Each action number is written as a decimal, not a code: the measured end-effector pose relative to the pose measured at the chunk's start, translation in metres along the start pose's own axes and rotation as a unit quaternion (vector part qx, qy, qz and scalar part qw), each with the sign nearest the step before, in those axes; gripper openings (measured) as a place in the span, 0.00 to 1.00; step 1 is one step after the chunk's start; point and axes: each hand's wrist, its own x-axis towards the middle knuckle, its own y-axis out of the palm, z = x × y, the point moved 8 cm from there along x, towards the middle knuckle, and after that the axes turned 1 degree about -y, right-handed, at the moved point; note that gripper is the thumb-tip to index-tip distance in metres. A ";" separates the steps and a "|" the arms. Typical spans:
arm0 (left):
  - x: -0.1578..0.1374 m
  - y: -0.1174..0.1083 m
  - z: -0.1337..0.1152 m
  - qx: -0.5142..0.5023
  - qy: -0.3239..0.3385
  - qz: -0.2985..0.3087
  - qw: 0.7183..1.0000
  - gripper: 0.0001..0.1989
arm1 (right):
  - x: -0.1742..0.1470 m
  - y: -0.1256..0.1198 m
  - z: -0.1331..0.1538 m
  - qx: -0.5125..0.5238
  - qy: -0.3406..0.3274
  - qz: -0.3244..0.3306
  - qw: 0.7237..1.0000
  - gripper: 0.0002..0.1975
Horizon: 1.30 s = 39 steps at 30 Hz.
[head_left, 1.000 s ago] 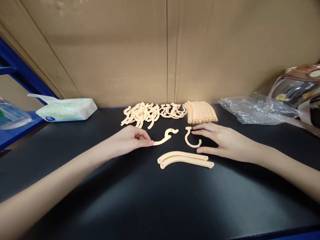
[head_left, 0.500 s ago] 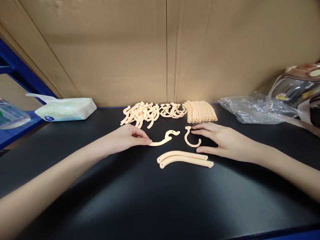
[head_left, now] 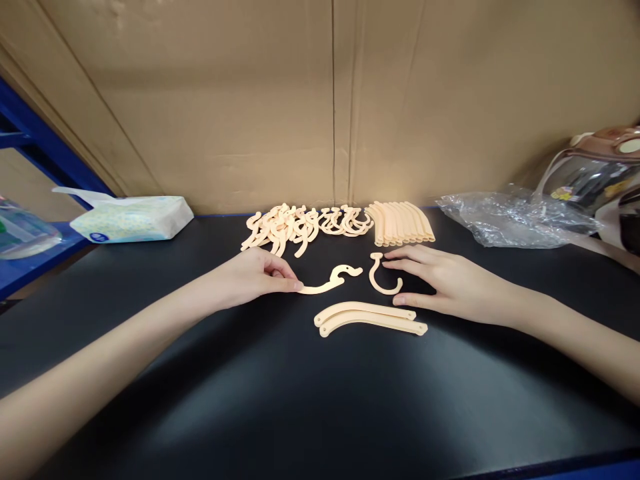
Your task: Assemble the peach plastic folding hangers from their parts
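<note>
One wide right hand [head_left: 436,277], one left hand [head_left: 263,273] pinched narrow; strips [head_left: 373,321] at 7 o'clock and the left's clip [head_left: 331,283] at 9, from the hook [head_left: 383,289] by the right's fingertips — a loose pinch could lose the clip, a nudge skew the hook

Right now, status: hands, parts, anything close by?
Left hand pinching S-curved piece by its tail. Right hand at loose hook, contact unclear. Two curved strips close on the near side.
</note>
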 end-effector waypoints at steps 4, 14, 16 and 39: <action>0.000 -0.001 0.001 -0.005 -0.017 -0.003 1.000 0.13 | 0.000 0.001 -0.001 -0.005 0.000 0.009 1.000 0.30; -0.002 -0.015 -0.008 0.036 0.052 -0.135 0.989 0.16 | 0.000 0.000 -0.001 0.003 -0.001 -0.002 1.000 0.29; -0.009 -0.025 -0.015 0.110 0.073 -0.216 0.967 0.15 | 0.000 0.000 -0.001 -0.001 -0.002 -0.001 1.000 0.29; -0.003 -0.013 -0.029 0.380 0.202 -0.260 0.864 0.17 | 0.000 -0.002 0.001 0.008 -0.001 -0.005 1.000 0.28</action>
